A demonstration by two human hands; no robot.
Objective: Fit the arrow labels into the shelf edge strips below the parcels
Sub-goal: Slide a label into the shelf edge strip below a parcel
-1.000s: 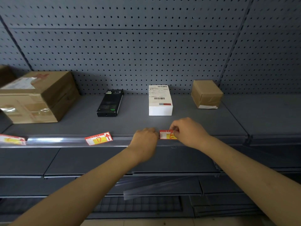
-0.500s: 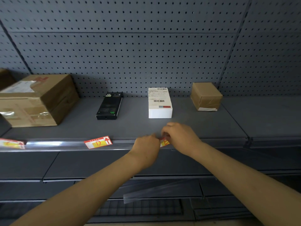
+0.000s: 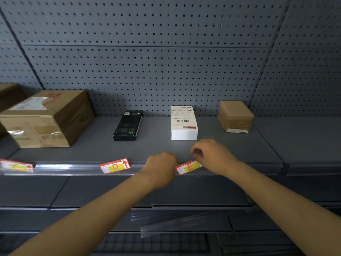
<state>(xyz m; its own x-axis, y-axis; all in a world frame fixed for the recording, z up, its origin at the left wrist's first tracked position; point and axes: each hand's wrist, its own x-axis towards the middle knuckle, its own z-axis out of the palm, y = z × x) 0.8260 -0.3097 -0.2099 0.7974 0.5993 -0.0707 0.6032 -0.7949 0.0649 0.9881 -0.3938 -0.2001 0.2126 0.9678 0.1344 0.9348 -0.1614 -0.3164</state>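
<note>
We face a grey pegboard wall (image 3: pixel 166 67) behind a grey shelf (image 3: pixel 230 148), with more shelves stepping down below it. The shelf's front edge carries a clear edge strip (image 3: pixel 73 169) running left to right, and the stretch of shelf between the parcels and that strip lies open.

On the shelf, from left: a large taped cardboard box (image 3: pixel 48 119), a black box (image 3: pixel 128 125) lying with its long axis front to back, a white parcel (image 3: pixel 184 122) with a barcode label on top, and a small brown box (image 3: pixel 235 116) by the wall. They stand well apart from one another.

The label marked D (image 3: pixel 114 165) sits on the strip below the black box, long axis along the edge, slightly tilted, its arrow pointing up toward the wall. Another label (image 3: pixel 16 165) shows at the far left, blurred.

The label marked E (image 3: pixel 188 167) lies at the strip just below the white parcel, right end raised, so it is tilted. Our right hand (image 3: pixel 212 156) pinches its right end with curled fingers. Our left hand (image 3: pixel 160 167) is curled at its left end; we cannot tell whether it grips the label or the strip.

Loose clear strips (image 3: pixel 175 222) lie on a lower shelf.
</note>
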